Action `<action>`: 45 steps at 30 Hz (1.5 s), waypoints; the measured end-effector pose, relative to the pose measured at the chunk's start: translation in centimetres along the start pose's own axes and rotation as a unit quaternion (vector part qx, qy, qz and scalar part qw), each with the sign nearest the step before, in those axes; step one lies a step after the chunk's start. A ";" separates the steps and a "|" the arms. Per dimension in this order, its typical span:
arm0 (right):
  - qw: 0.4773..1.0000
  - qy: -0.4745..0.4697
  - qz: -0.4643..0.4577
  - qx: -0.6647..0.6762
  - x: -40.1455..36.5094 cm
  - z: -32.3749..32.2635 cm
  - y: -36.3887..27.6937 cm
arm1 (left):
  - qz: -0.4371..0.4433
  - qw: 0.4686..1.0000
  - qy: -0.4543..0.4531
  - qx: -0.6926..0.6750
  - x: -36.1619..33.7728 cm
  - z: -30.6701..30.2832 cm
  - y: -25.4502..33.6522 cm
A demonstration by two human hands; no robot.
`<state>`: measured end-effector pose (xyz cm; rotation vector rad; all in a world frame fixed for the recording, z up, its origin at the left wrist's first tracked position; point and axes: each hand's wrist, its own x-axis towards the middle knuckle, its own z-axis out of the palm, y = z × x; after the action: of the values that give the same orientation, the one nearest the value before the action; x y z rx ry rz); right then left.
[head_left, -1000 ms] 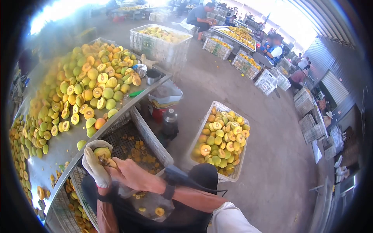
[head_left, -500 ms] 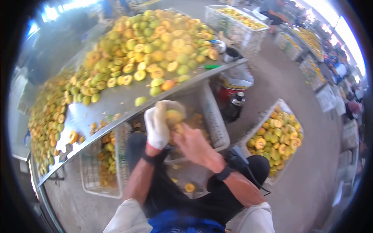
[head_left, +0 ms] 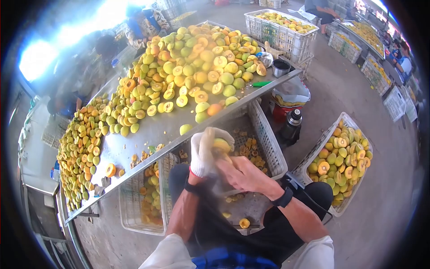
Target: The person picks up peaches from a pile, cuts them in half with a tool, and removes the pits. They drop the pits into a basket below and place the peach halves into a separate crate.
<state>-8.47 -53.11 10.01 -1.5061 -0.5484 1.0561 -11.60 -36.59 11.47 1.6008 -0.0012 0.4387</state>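
Observation:
My left hand (head_left: pixel 204 154), in a white knit glove, is closed around a yellow-green peach-like fruit (head_left: pixel 221 144) above the crate between my knees. Bare, my right hand (head_left: pixel 245 174) presses against the fruit's lower side with its fingers curled together. Whatever those fingers grip is hidden and blurred. Below both hands, a plastic crate (head_left: pixel 271 145) holds pieces of orange fruit. Just beyond them is the metal table (head_left: pixel 165 127), with a large heap of whole and halved fruit (head_left: pixel 179 74).
At my right is a white crate full of fruit (head_left: pixel 338 161), near a dark thermos (head_left: pixel 292 125) and a bag (head_left: pixel 290 95). Another crate (head_left: pixel 141 206) stands at left. A green-handled tool (head_left: pixel 260 84) and a metal cup (head_left: pixel 281 67) are on the table. People work farther off.
The whole view has shifted, so the table and crates appear farther right and a little lower. Both hands stay together at the fruit, with small blurred motion.

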 end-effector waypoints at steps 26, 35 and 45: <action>0.943 0.102 -0.309 -0.072 2.1 0.6 3.5 | -0.026 0.989 0.077 -0.124 -0.7 0.9 -3.3; 0.972 0.128 -0.196 -0.025 2.3 1.7 2.5 | 0.034 0.988 0.145 -0.042 0.4 2.2 -2.9; 0.926 0.225 -0.254 -0.163 1.9 1.8 2.8 | -0.021 0.979 0.186 -0.074 0.9 3.5 -3.0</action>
<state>-9.72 -51.28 6.87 -1.6989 -0.7538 0.2054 -8.97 -39.48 8.76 1.3512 0.2784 0.6839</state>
